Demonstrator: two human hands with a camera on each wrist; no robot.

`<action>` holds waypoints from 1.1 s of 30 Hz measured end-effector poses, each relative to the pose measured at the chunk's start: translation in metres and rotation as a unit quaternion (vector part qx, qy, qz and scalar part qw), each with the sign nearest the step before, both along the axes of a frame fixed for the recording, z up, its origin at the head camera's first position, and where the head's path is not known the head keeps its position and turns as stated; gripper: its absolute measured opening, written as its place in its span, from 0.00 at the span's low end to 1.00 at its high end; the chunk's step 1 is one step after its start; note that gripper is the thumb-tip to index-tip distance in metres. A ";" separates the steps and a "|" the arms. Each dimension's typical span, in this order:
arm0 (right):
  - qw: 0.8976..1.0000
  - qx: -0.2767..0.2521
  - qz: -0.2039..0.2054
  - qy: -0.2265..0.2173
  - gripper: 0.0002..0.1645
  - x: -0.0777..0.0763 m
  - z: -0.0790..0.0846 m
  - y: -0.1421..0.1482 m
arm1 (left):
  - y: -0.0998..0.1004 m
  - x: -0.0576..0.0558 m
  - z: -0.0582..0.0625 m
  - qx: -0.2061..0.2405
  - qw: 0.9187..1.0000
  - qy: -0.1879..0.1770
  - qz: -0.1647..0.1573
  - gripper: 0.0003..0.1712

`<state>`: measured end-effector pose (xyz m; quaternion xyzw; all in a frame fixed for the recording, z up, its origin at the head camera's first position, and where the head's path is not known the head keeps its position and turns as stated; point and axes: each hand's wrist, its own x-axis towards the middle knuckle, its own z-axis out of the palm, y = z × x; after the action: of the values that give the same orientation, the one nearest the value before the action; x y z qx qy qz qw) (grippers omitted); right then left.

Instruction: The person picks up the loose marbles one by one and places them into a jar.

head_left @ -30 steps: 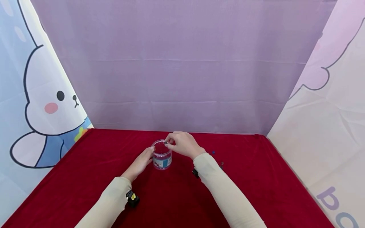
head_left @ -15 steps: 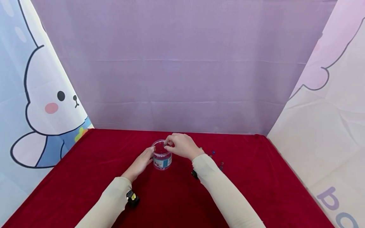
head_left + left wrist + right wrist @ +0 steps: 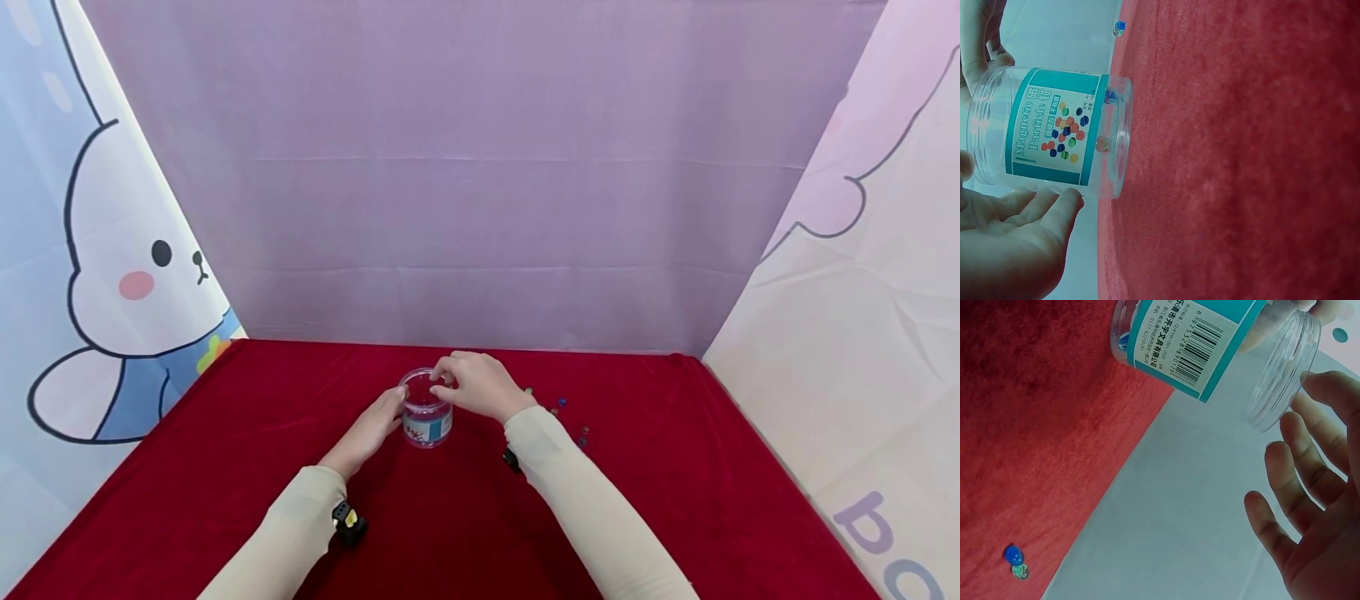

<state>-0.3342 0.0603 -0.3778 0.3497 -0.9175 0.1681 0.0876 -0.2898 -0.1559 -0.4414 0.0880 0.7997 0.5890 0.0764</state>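
A clear plastic jar point(image 3: 426, 428) with a teal-and-white label stands lidless on the red cloth. Along its left side lie the fingers of my left hand point(image 3: 373, 423), fairly straight and touching the wall. My right hand point(image 3: 480, 387) is at the mouth on the other side, its fingers point(image 3: 1279, 464) spread and thumb at the rim, nothing between them. Through the wall in the left wrist view show a blue glass bead point(image 3: 1110, 97) and a brownish bead point(image 3: 1103, 144) at the bottom. Right of the jar, several small glass beads lie on the cloth, one of them blue point(image 3: 562, 402).
The red cloth point(image 3: 660, 483) covers the table. A purple curtain point(image 3: 480, 167) hangs behind it, with printed cartoon curtains at the left point(image 3: 112, 250) and right point(image 3: 847, 317). In the right wrist view, a blue bead point(image 3: 1014, 555) touches a pale green bead point(image 3: 1020, 571).
A second ago my right fingertips pinched a small dark bead over the jar's mouth. The fingers have since parted and let it go. My left hand and the jar stay put.
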 end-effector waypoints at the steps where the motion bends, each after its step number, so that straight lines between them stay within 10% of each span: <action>1: 1.000 0.001 0.000 0.001 0.16 0.000 0.000 0.000 | 0.000 0.000 0.000 0.000 1.000 0.000 0.001 0.38; 33: 1.000 -0.019 -0.007 0.011 0.17 0.004 -0.002 0.024 | 0.001 0.001 -0.001 0.004 1.000 0.010 -0.004 0.38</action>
<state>-0.3304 0.0839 -0.3801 0.3434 -0.9155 0.1813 0.1053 -0.2891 -0.1552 -0.4424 0.0971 0.7974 0.5914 0.0705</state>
